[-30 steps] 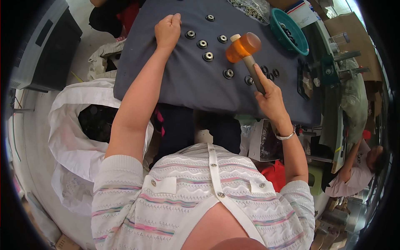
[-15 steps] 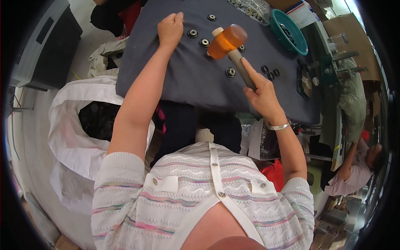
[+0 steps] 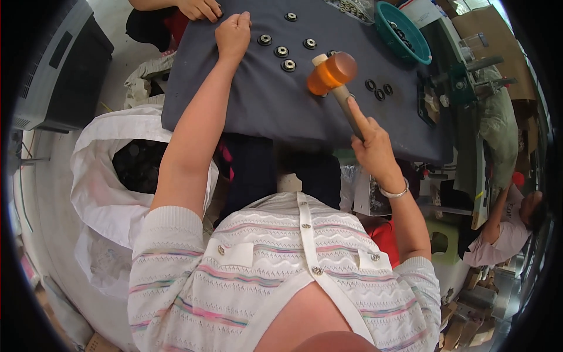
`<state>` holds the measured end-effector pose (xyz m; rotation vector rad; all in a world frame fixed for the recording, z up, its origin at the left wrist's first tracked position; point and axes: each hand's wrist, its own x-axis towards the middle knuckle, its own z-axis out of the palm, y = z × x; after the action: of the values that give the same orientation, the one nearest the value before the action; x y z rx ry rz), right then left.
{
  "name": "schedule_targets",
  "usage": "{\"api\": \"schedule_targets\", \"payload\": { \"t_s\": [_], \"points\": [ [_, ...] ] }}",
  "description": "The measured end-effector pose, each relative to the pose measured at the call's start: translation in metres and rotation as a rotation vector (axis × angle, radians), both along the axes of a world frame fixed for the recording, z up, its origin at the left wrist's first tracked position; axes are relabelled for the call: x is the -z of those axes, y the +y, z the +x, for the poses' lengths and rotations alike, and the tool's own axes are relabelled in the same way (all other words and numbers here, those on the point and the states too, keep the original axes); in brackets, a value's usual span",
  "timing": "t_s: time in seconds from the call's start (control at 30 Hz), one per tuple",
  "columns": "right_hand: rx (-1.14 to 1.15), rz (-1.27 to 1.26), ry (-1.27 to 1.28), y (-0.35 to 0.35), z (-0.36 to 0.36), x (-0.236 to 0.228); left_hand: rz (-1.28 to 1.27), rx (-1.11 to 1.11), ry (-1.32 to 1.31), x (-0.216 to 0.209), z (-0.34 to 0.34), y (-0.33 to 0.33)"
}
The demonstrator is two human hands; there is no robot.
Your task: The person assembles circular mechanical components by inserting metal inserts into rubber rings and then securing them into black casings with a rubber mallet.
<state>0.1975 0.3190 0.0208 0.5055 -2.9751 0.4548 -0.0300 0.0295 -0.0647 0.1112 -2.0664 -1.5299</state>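
My right hand (image 3: 375, 146) grips the handle of a mallet (image 3: 332, 73), its forefinger stretched along the shaft. The mallet's translucent orange head hangs over the dark grey cloth-covered table (image 3: 252, 105). My left hand (image 3: 233, 36) is a closed fist resting on the cloth to the left; whatever may be inside it is hidden. Right of that fist lie several small round black pieces with metal centres, among them one black-and-metal piece (image 3: 265, 39) close to the fist and another piece (image 3: 288, 65) left of the mallet head. The mallet head partly covers one more.
Several black rings (image 3: 370, 85) lie right of the mallet. A green basket (image 3: 427, 59) with dark parts stands at the far right, beside a clear bag of metal parts (image 3: 352, 9). Another person's hand (image 3: 200, 8) touches the far left table edge. A white sack (image 3: 97, 141) holds black pieces.
The mallet has moved right and nearer to me, uncovering round pieces. Another person's hand has come into view at the far left. My left fist stays on the cloth.
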Motion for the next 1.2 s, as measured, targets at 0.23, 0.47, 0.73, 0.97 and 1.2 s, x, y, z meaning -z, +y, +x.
{"api": "schedule_targets", "payload": {
  "t_s": [0.23, 0.47, 0.73, 0.97, 1.2],
  "points": [
    [-0.016, -0.350, 0.142, 0.013, 0.000, -0.040, 0.002, -0.008, -0.009, -0.001, -0.005, 0.000],
    [0.116, -0.286, 0.088, 0.038, 0.017, -0.053, -0.029, -0.021, -0.027, 0.003, -0.012, -0.004],
    [0.171, -0.313, -0.007, 0.051, 0.010, -0.041, -0.023, -0.018, -0.043, 0.004, -0.012, -0.004],
    [0.183, 0.004, -0.125, 0.054, 0.018, -0.027, -0.011, -0.016, -0.028, 0.002, -0.011, -0.003],
    [0.140, -0.051, -0.058, 0.056, 0.018, -0.026, -0.024, -0.004, -0.033, 0.001, -0.012, -0.002]
  ]
}}
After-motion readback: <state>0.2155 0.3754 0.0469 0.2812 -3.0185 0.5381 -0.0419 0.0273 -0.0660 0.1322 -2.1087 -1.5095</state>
